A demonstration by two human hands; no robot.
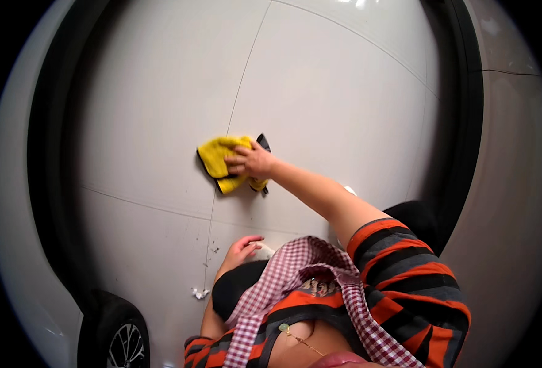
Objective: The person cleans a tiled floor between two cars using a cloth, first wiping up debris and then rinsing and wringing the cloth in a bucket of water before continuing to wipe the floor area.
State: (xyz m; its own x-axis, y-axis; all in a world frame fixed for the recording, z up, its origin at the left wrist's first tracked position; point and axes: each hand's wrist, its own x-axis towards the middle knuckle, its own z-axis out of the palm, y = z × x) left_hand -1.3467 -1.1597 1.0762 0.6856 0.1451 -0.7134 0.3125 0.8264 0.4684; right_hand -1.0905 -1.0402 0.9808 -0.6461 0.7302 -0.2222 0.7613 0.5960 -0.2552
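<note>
yellow microfibre cloth [222, 161] sits flat on the white car body panel [320, 92], right by the seam between panels [237, 98]. our right hand [252, 161] presses on it, fingers curled over its edge, gripping. we judge even pressure, overlapping strokes along the seam, palm flat work best. our left hand [241, 249] is low near the knee, fingers loosely bent over something pale; cannot tell if it grips. wheel [120, 343] at lower left.

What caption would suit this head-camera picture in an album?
Right hand presses a yellow cloth on white floor tiles; left hand rests near the knee.
</note>
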